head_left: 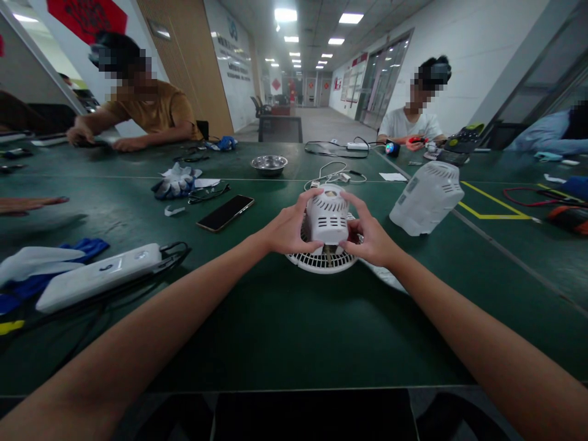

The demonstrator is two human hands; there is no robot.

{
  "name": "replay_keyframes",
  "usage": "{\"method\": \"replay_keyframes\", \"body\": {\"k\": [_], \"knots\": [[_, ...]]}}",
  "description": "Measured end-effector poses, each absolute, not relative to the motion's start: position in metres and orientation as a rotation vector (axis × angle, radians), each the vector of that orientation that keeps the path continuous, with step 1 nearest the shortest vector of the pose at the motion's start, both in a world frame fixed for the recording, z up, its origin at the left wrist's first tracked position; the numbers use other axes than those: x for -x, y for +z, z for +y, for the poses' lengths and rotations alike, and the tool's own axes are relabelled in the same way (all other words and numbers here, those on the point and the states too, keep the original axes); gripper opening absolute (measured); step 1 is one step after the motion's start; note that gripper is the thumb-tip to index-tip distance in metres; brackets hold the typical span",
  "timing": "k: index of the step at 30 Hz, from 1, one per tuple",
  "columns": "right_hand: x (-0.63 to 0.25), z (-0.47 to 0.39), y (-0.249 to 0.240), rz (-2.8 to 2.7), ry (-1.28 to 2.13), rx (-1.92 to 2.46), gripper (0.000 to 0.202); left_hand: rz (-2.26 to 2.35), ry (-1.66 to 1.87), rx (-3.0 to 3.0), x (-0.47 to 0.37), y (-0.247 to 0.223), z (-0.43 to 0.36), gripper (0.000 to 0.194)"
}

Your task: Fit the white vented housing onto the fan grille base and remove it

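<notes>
A white slotted motor housing (329,222) stands over a round white fan grille (321,262) on the green table (294,331). My left hand (290,228) grips the housing from the left, its thumb near the lower edge and its fingers toward the top. From the right, my right hand (371,237) holds the same housing in a like way. White cable (337,174) lies behind it. Part of a pale flat piece (386,275) shows under my right wrist. To the right stands a translucent white plastic shell (429,199), touched by neither hand.
Left of my hands lie a phone (226,213), gloves (177,182) and a white power strip (103,275) with black cable. A metal bowl (269,164) sits further back. Another person's hand (32,205) is at the left edge. People sit across the table.
</notes>
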State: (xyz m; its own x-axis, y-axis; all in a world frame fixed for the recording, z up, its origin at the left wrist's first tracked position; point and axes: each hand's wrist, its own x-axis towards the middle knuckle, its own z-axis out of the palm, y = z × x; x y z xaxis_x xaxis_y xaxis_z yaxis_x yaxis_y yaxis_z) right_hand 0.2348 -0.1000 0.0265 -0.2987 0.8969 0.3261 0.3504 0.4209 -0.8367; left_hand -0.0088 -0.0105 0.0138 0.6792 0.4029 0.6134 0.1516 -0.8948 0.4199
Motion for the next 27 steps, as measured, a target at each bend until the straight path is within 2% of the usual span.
{"method": "replay_keyframes", "body": {"k": [13, 19, 24, 27], "knots": [[-0.24, -0.097, 0.028, -2.006, 0.735, 1.136, 0.1, 0.399, 1.005, -2.567, 0.013, 0.01, -0.002, 0.118], [-0.242, -0.097, 0.026, -2.084, 0.431, 1.201, 0.115, 0.675, 1.12, -2.612, 0.001, 0.002, -0.016, 0.121], [-0.238, -0.092, 0.02, -1.991, 0.16, 1.236, 0.114, 0.775, 1.124, -2.597, -0.001, 0.0, -0.018, 0.104], [-0.24, -0.089, 0.017, -1.934, 0.142, 1.267, 0.103, 0.958, 1.129, -2.494, 0.007, -0.005, -0.007, 0.077]]}}
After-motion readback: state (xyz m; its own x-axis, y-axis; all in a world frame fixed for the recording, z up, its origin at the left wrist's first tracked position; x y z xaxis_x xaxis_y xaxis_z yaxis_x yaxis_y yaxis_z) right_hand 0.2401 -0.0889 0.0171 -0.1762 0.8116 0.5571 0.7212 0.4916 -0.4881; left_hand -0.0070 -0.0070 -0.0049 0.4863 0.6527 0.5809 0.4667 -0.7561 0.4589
